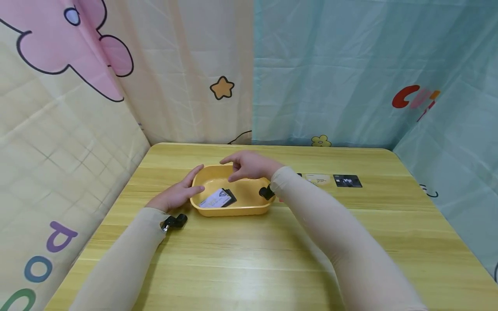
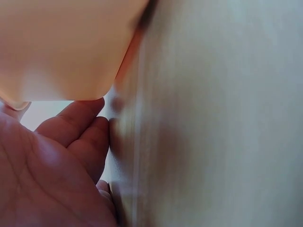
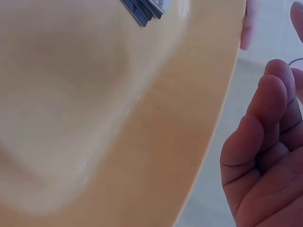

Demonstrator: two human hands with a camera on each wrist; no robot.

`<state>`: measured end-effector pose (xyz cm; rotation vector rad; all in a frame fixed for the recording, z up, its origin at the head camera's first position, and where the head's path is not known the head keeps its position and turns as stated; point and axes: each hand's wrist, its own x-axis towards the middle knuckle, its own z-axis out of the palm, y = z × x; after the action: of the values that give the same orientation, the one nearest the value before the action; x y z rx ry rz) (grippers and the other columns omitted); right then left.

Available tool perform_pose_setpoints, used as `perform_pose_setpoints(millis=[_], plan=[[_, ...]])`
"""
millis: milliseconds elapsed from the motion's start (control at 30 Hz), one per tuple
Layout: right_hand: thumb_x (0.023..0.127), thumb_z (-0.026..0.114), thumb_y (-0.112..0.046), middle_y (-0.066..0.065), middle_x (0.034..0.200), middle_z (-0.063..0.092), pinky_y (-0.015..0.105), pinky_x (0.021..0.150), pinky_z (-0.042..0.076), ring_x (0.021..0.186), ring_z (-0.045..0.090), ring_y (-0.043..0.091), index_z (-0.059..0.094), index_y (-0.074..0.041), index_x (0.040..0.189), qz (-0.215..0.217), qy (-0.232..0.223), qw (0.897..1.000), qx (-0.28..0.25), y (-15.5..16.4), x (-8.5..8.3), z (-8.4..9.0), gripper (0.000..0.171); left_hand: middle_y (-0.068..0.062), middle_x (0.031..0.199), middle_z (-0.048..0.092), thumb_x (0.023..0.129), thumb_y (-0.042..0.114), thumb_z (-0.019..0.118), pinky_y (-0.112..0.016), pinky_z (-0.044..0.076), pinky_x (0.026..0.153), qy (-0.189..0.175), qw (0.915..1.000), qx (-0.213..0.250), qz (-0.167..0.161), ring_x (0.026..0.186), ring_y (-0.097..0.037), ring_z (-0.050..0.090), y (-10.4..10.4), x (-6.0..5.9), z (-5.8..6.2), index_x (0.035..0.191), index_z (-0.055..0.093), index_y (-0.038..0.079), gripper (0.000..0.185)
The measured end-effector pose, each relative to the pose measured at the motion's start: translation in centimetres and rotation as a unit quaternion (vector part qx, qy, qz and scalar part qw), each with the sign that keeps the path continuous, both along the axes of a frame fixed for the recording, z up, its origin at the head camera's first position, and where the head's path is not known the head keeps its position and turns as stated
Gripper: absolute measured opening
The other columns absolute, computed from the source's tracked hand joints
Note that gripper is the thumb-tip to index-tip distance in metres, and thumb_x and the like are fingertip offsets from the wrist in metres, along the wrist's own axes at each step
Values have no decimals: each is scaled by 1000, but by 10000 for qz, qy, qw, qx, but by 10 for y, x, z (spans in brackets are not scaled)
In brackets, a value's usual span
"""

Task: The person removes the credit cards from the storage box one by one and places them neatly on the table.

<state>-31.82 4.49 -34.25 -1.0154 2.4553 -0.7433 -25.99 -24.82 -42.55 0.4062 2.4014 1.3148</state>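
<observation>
Yellow tray long axis left-right, cards inside, both hands open, left hand touching rim, right hand above.

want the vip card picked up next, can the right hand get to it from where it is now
Probably yes. The right hand hovers open and holds nothing above the yellow tray, and the black VIP card lies flat on bare table to its right, with nothing standing between them.

Cards lie in the tray mid-table; two more cards lie right of it.
</observation>
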Motion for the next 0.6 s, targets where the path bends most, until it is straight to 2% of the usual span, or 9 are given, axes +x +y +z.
perform_pose_setpoints(millis=[267, 600], plan=[[95, 81, -26, 2, 90, 68, 26, 67, 48, 77, 58, 15, 56, -17, 154, 144, -111, 9997, 144, -16, -1, -14, 65, -19, 177, 0, 111, 37, 48, -73, 6, 126, 60, 9999, -155, -38, 162, -48, 3, 0, 2, 1, 170, -5, 35, 79], [93, 82, -24, 2, 87, 66, 25, 66, 46, 74, 56, 15, 57, -18, 153, 223, -170, 9994, 198, -29, -4, -30, 65, -22, 177, -1, 111, 43, 47, -77, 9, 123, 126, 9991, -394, 26, 160, -52, 6, -1, 2, 2, 170, -2, 34, 77]])
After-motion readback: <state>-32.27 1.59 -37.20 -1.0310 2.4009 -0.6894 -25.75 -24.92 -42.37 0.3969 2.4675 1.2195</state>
